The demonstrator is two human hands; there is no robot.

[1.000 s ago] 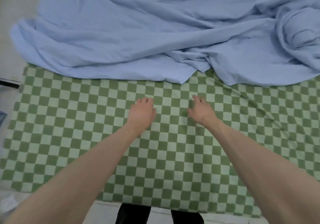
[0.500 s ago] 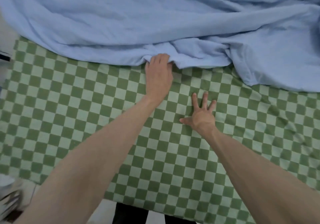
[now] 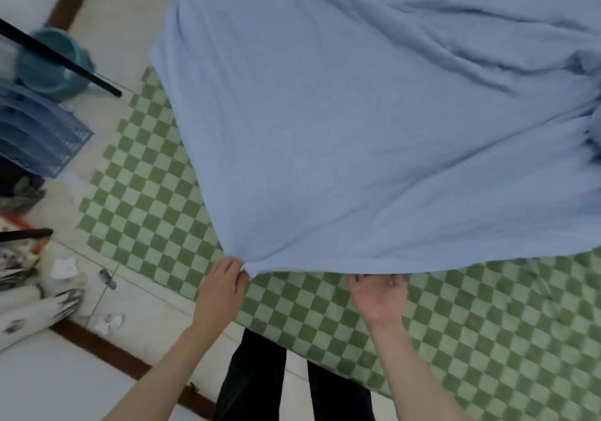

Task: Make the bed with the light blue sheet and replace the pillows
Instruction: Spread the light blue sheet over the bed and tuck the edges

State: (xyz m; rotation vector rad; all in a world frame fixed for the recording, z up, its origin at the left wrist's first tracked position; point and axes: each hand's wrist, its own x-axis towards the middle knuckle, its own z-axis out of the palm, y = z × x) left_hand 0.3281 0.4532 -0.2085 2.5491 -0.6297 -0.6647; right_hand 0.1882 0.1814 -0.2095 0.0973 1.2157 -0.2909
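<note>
Left hand (image 3: 221,290) reaches forward, pinching the corner of the light blue sheet (image 3: 357,127) near the bed's (image 3: 146,192) near edge, right hand (image 3: 379,297) palm-up, fingers loosely open under the sheet's hem, sheet spreading away over the checkered bed.

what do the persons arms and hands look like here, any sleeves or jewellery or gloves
Both forearms are bare up to the frame edge, so no sleeves show. The left hand wears no glove, and no ring, watch or bracelet shows on it. The right hand is also ungloved, with a bare wrist; a small pale spot on one finger could be a ring, but it is too blurred to tell. No markings are visible.
</note>
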